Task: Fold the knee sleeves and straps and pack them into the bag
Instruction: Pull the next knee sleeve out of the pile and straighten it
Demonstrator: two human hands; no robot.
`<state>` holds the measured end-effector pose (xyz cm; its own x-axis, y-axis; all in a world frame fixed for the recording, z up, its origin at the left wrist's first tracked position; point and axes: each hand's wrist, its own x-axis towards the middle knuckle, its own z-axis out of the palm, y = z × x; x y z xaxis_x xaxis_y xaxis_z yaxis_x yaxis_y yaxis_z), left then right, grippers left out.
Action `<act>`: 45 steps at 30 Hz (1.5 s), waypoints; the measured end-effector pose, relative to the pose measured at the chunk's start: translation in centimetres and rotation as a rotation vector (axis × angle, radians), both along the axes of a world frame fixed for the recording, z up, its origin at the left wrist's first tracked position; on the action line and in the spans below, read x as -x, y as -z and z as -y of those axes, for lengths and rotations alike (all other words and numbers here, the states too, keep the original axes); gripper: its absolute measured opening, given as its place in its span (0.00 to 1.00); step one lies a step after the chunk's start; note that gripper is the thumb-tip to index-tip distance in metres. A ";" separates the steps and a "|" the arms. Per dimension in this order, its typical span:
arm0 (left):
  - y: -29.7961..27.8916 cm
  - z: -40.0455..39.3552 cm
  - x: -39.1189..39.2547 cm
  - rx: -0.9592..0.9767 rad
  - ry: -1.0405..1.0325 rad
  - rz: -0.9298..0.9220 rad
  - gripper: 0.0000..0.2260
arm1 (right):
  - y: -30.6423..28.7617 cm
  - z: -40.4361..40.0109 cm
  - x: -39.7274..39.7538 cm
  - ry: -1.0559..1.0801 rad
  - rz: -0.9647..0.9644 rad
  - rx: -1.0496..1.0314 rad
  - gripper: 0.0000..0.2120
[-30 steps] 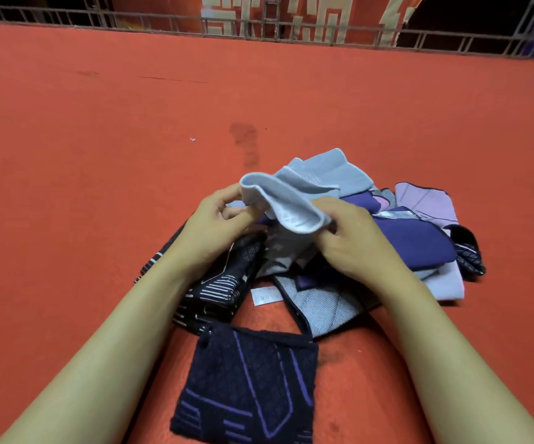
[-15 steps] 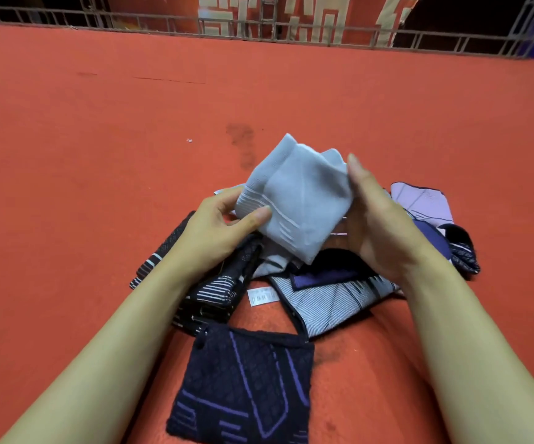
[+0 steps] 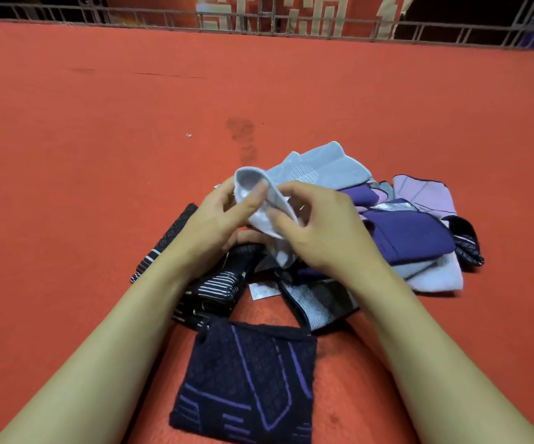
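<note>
Change: half a second ago the grey sleeve was held up as a broad flat panel with the right hand open behind it; now it is bunched into a narrow roll and both hands have closed on it.
Navy sleeve: nearest item, lying flat on the red floor between the forearms, untouched.
Striped sleeve: dark, under the left wrist, on the floor.
Left hand: fingers curled, thumb pinching the upper, rolled end of the grey sleeve.
Right hand: fingers curled over the sleeve's lower half, thumb pressing its near face.
Grey sleeve: lifted clear of the pile, between the two hands; long axis runs from upper left to lower right, its loose end hanging below the right hand.
Key relation: the sleeve lies across both sets of fingers, each hand holding one end; neither is nearer, so the fold probably turns on bringing the ends together along that axis.
Pile: purple, lilac and pale sleeves heaped just beyond and right of the hands.
Second grey sleeve: on the pile's far edge.
Bag: cannot be identified.
Railing: along the floor's far edge.
</note>
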<state>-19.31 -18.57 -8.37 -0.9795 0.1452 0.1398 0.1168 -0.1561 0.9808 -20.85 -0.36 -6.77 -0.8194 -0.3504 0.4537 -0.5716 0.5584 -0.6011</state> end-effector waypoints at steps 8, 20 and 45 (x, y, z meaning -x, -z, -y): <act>0.5 1.0 0.4 -0.133 0.019 0.017 0.14 | 0.0 -0.6 0.2 0.033 0.116 0.119 0.05; -1.9 1.3 -0.7 -0.472 0.252 0.200 0.21 | -1.0 0.3 -0.5 -0.632 1.227 1.022 0.26; -1.1 -0.5 0.2 -0.119 -0.011 0.091 0.17 | -2.0 -2.3 -0.8 -0.687 0.946 0.632 0.14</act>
